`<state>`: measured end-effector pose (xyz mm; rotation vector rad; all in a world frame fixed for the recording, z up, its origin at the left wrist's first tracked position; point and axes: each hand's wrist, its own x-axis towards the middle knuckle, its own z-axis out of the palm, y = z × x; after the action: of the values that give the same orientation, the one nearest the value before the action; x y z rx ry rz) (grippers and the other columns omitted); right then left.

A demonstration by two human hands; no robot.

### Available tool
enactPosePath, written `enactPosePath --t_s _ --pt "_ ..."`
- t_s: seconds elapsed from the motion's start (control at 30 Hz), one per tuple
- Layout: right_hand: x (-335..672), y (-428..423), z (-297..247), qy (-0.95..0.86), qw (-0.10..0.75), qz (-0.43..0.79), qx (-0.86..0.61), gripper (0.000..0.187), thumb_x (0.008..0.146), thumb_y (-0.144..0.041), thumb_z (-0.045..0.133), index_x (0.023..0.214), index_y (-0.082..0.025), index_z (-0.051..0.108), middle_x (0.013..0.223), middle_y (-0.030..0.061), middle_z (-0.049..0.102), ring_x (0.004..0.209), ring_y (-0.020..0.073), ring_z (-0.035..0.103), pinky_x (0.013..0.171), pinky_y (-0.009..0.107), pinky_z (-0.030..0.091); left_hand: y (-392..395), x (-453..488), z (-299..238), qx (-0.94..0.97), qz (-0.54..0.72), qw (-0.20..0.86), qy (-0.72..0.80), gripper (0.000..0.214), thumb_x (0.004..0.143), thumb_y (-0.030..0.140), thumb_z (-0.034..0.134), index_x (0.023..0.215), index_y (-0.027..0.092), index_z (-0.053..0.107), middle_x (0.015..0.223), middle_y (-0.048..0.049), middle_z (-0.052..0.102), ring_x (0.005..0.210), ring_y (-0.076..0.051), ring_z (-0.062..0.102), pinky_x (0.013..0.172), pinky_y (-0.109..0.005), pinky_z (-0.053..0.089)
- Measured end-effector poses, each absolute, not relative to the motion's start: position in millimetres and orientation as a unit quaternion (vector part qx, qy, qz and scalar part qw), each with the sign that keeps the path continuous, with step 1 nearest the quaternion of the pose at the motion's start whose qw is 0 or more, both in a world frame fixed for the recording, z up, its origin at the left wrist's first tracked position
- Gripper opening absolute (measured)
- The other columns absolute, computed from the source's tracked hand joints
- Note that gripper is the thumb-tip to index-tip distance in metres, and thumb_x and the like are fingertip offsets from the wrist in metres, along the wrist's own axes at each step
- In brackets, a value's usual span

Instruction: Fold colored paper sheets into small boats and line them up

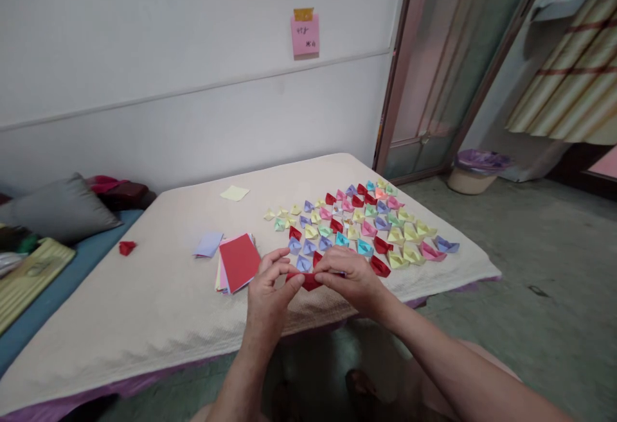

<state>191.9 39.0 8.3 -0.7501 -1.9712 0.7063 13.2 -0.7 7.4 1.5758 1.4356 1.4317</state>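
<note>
Between my two hands is a piece of folded red paper, held above the near edge of the cloth-covered table. My left hand pinches its left end between thumb and index finger. At the right end, my right hand grips it, thumb below and fingers bent over the top. Just beyond my hands stand rows of small folded paper boats in red, yellow, purple, green, pink and blue. A stack of coloured paper with a red sheet on top lies left of my left hand.
Purple paper lies beside the stack, with a pale yellow sheet farther back. A crumpled-looking red paper piece sits at the left. A grey pillow borders the table's left side. A lined bin stands on the floor.
</note>
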Motion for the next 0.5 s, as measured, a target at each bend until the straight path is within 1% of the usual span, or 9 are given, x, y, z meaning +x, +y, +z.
enactPosePath --t_s 0.1,0.17,0.23,0.3,0.37,0.5 --pt "189.3 37.1 8.5 -0.768 0.423 0.358 -0.321 0.011 0.076 -0.019 0.063 0.065 -0.020 0.065 0.063 -0.0004 0.059 0.065 0.0148 0.053 0.064 0.027 0.040 -0.2 13.5 6.3 0.559 0.546 0.336 0.526 0.009 0.070 0.026 0.069 0.067 0.018 0.068 0.108 -0.0090 0.062 0.104 -0.023 0.056 0.086 -0.034 0.043" --pt "187.3 35.8 7.7 -0.744 0.393 0.418 -0.341 0.010 0.074 -0.018 0.063 0.063 -0.018 0.063 0.062 -0.0010 0.058 0.063 0.0136 0.052 0.060 0.025 0.040 0.0 14.6 5.8 0.531 0.550 0.370 0.527 0.012 0.069 0.027 0.069 0.066 0.017 0.068 0.100 -0.0079 0.065 0.095 -0.022 0.059 0.080 -0.031 0.045" --pt "185.3 34.9 6.6 -0.717 0.364 0.473 -0.360 0.010 0.073 -0.019 0.061 0.063 -0.018 0.061 0.060 -0.0018 0.057 0.059 0.0121 0.050 0.055 0.023 0.038 0.2 15.5 4.7 0.492 0.557 0.407 0.531 0.014 0.069 0.029 0.069 0.068 0.016 0.068 0.086 -0.0049 0.067 0.081 -0.018 0.060 0.072 -0.027 0.045" --pt "183.6 34.8 5.6 -0.692 0.349 0.510 -0.374 0.011 0.072 -0.021 0.060 0.062 -0.017 0.060 0.058 -0.0025 0.055 0.055 0.0107 0.047 0.051 0.021 0.036 0.5 16.0 2.8 0.454 0.562 0.438 0.535 0.016 0.069 0.031 0.069 0.071 0.015 0.068 0.071 -0.0007 0.065 0.067 -0.014 0.056 0.063 -0.024 0.042" --pt "181.9 35.2 4.5 -0.672 0.343 0.536 -0.379 0.011 0.071 -0.021 0.060 0.061 -0.016 0.059 0.055 -0.0031 0.052 0.051 0.0095 0.044 0.048 0.021 0.032 0.7 15.9 0.9 0.426 0.569 0.449 0.541 0.018 0.069 0.033 0.069 0.070 0.015 0.067 0.061 0.0023 0.061 0.058 -0.011 0.051 0.057 -0.021 0.038" --pt "178.9 35.8 0.7 -0.646 0.329 0.573 -0.383 0.010 0.069 -0.024 0.061 0.064 -0.016 0.061 0.051 -0.0049 0.048 0.046 0.0082 0.039 0.045 0.021 0.028 -0.1 16.7 1.2 0.424 0.564 0.450 0.547 0.020 0.071 0.033 0.067 0.065 0.014 0.063 0.056 0.0042 0.055 0.055 -0.008 0.045 0.054 -0.020 0.035"
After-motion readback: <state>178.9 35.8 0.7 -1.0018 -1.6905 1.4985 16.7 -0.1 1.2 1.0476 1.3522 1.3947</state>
